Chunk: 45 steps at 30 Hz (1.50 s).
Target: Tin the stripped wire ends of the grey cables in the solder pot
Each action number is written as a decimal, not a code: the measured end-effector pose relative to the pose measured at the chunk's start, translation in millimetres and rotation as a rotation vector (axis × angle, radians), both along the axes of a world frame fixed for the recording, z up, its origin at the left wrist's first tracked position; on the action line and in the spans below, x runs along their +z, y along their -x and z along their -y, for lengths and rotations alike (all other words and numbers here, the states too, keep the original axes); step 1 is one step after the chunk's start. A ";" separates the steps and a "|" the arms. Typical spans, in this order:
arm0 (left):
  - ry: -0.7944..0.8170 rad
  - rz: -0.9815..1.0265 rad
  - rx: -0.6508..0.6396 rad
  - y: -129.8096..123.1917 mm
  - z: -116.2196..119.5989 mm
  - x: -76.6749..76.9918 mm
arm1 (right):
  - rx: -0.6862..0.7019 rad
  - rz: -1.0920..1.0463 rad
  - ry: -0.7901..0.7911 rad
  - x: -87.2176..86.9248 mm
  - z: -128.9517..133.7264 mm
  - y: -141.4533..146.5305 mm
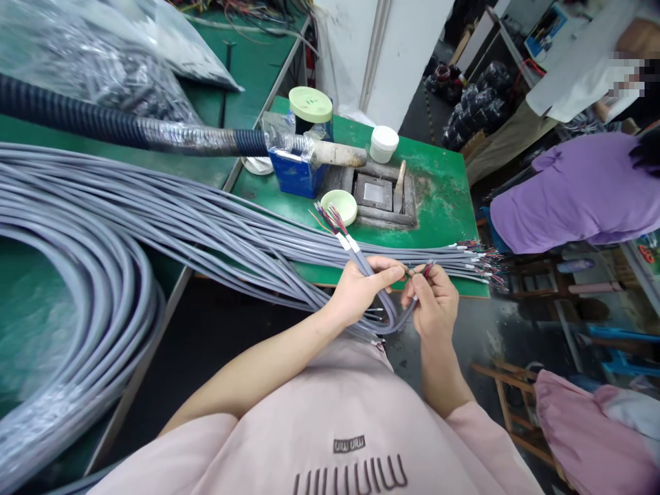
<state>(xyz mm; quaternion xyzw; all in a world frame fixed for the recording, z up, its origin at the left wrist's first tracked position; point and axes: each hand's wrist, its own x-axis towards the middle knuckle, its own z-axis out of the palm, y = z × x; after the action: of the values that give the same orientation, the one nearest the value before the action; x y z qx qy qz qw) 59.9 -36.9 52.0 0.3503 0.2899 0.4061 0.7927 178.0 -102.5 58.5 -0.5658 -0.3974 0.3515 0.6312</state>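
Note:
In front of my chest my left hand is closed round a few grey cables, whose stripped ends with white bands and coloured wires point up and away. Its thumb and forefinger pinch thin wires. Touching distance away, my right hand closes on the coloured wires of a cable end; its fingers hide part of them. The held cables bend in a loop below both hands. Behind them a thick bundle of grey cables runs across the green table to fanned wire ends at the right.
A pale green dish stands beside a square metal pot with a shiny surface and a scraper. Near them are a ribbed hose, a blue box and a white tub. A person in purple is at the right.

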 end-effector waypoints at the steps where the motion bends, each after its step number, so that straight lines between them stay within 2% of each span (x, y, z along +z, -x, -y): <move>1: -0.003 0.004 0.011 0.3 0.3 -0.4 | 0.008 -0.003 0.011 -0.9 -1.1 0.5; 5: 0.006 0.035 0.047 2.7 0.7 -2.2 | 0.025 0.012 0.053 -1.2 -4.6 2.5; 11: 0.056 0.065 0.111 7.7 -3.3 -4.7 | -0.025 0.001 0.043 4.3 -6.5 0.6; 18: -0.046 -0.015 0.049 9.5 -2.4 -7.9 | -0.019 0.073 0.081 4.1 -6.9 1.5; 24: -0.108 -0.031 0.052 9.5 -2.2 -5.3 | -0.010 0.170 0.090 6.0 -4.3 3.0; 30: -0.037 0.064 0.061 7.8 -1.3 -7.7 | 0.014 0.143 0.095 7.8 -3.9 4.7; 37: 0.019 0.031 0.006 10.4 -2.9 -9.6 | 0.027 0.092 0.103 8.4 -8.6 3.7; 45: 0.056 0.004 0.018 10.1 -3.1 -8.6 | -0.006 0.206 0.119 10.5 -7.5 4.2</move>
<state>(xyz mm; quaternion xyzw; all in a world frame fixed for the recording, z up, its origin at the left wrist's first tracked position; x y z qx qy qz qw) 49.7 -33.8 43.4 0.3245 0.3028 0.4055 0.7991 173.9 -95.1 69.0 -0.6367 -0.4370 0.3124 0.5532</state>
